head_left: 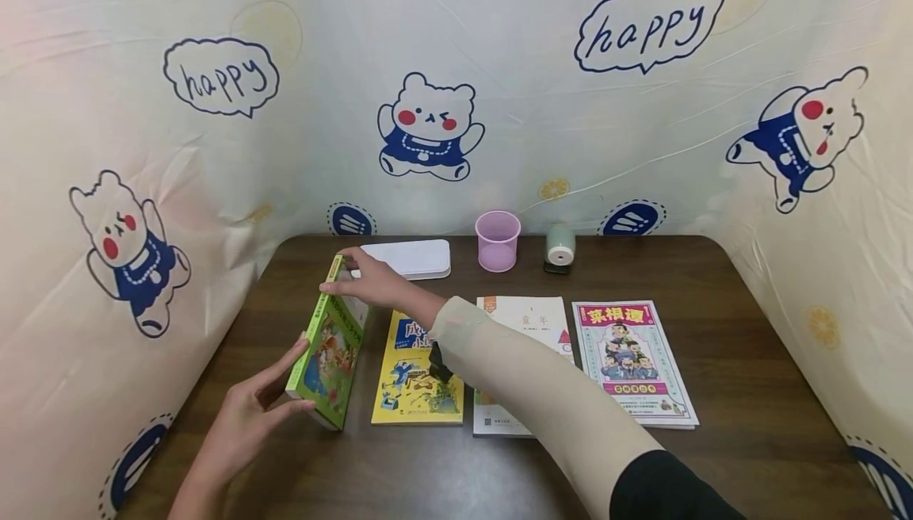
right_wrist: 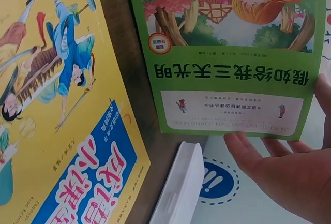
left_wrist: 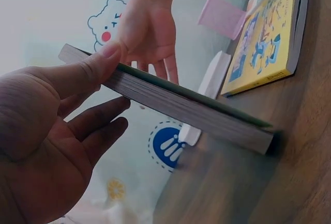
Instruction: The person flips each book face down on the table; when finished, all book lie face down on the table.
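A green-covered book [head_left: 334, 353] with a picture of a child stands tilted up on its long edge at the table's left, spine upward. My left hand [head_left: 246, 413] grips its near end; the left wrist view shows the thumb over the page block [left_wrist: 181, 102] and fingers below. At the far end, my right hand [head_left: 378, 276] holds the book, thumb at the spine, fingers at the top edge. The right wrist view shows the green cover [right_wrist: 232, 63] with these fingers at its edge. Beside it lies a yellow book [head_left: 417, 381], partly under my right forearm.
A white-covered book [head_left: 524, 310] and a book with a pink title band [head_left: 635, 361] lie further right. Along the back are a white flat case [head_left: 421, 258], a pink cup [head_left: 497, 242] and a pale green cylindrical object [head_left: 559, 244]. A printed cloth [head_left: 528, 131] surrounds the table.
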`<state>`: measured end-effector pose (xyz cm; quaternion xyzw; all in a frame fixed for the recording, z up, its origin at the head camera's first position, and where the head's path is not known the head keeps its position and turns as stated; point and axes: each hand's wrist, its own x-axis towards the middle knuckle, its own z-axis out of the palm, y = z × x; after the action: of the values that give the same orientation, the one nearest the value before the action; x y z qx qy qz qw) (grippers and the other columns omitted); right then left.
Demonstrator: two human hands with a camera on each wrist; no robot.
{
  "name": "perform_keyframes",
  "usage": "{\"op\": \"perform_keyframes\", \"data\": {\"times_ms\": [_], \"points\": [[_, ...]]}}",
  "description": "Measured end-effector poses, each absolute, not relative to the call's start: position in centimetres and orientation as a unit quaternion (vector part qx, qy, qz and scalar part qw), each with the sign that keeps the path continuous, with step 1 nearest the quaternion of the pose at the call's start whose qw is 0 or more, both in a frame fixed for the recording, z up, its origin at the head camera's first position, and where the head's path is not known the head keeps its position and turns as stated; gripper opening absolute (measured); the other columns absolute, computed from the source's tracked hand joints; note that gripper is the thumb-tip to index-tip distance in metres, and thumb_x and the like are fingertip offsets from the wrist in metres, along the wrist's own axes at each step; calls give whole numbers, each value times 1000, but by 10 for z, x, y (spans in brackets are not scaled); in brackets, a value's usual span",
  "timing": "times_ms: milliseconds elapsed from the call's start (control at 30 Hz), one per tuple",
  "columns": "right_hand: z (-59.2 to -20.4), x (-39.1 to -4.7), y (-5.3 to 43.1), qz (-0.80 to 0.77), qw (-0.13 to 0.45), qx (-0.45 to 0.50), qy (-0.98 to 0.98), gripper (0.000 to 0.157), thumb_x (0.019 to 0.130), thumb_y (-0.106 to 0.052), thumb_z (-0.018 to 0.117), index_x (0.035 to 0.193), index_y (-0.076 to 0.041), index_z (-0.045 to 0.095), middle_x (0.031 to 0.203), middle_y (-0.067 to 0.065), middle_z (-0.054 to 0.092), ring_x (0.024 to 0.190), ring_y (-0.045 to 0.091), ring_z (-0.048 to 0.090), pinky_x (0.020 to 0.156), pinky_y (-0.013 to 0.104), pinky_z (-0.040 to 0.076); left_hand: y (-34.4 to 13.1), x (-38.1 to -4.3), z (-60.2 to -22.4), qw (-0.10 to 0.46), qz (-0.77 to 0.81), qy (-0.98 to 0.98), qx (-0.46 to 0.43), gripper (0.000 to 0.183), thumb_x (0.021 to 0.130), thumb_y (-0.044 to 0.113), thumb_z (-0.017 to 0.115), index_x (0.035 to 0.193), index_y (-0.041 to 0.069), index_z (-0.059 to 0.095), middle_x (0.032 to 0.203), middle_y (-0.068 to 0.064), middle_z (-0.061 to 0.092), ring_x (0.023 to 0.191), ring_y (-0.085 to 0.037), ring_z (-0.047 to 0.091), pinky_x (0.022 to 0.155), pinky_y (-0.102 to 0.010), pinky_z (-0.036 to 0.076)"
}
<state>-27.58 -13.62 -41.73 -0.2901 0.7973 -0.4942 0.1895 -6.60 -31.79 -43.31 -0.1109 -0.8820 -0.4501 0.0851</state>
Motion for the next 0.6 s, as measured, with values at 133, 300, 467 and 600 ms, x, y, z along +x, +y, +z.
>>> {"op": "perform_keyframes", "data": {"times_ms": [133, 300, 467, 600], "points": [[-419, -276, -140, -505, 202, -285, 789, 84, 94, -51, 71, 159, -17, 32, 160, 6, 45, 147, 25, 44, 113, 44, 47, -321, -64, -426, 86, -426, -893, -117, 88, 76, -6, 85, 154, 15, 50, 157, -18, 43, 133, 13, 43, 98, -7, 44], [-419, -275, -142, -529, 220, -292, 766, 82, 97, -44, 70, 160, -13, 28, 162, 11, 41, 149, 26, 41, 113, 40, 46, -324, -63, -417, 80, -375, -917, -114, 91, 74, -5, 87, 154, 21, 51, 156, -14, 46, 130, 17, 40, 96, -1, 39], [-420, -275, -141, -557, 240, -292, 740, 83, 99, -36, 70, 163, -13, 23, 165, 13, 34, 152, 29, 35, 115, 40, 45, -325, -65, -417, 70, -345, -930, -109, 93, 74, -4, 87, 154, 25, 51, 156, -12, 47, 129, 18, 39, 98, 0, 36], [-423, -277, -138, -573, 262, -286, 722, 83, 99, -32, 71, 164, -18, 21, 169, 12, 28, 154, 29, 31, 116, 46, 43, -322, -66, -422, 77, -345, -927, -123, 94, 72, -8, 87, 153, 22, 52, 155, -12, 48, 130, 15, 42, 99, -1, 36]]}}
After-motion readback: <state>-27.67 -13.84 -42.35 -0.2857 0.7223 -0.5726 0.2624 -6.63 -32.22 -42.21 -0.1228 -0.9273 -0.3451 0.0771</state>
